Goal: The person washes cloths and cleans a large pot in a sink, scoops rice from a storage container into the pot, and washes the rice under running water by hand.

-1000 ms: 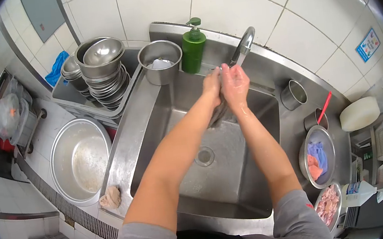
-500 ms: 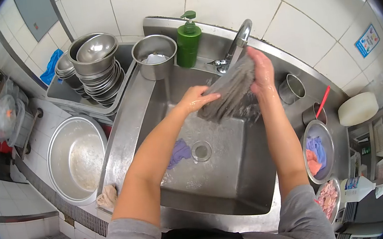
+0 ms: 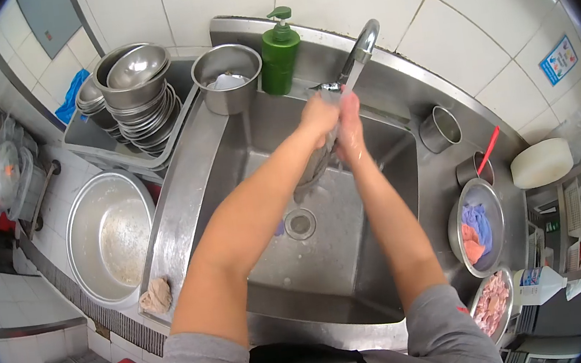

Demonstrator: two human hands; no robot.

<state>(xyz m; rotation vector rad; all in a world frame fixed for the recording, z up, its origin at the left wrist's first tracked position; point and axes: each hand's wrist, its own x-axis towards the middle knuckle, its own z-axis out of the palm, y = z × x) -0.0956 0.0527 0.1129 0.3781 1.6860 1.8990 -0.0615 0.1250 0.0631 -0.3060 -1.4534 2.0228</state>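
Observation:
Under the faucet [image 3: 366, 36], both my hands are close together over the sink [image 3: 315, 272]. My left hand [image 3: 319, 117] is closed on a wet grey cloth [image 3: 317, 164], which hangs down between my arms. My right hand [image 3: 350, 128] presses against the cloth from the other side, its fingers together near the stream of water. A small bit of purple cloth [image 3: 280, 228] shows by the drain [image 3: 300, 224], mostly hidden behind my left forearm.
A green pump bottle [image 3: 280, 57] and steel pot [image 3: 228, 81] stand behind the sink. Stacked bowls [image 3: 140, 91] are at left, above a large basin [image 3: 112, 238]. On the right are a steel cup [image 3: 440, 128], a bowl with coloured cloths [image 3: 477, 228] and a bowl of meat [image 3: 492, 305].
The grey cloth, spread between my separated hands half a second ago, is now gathered between them under the faucet. My left forearm now covers most of the purple cloth.

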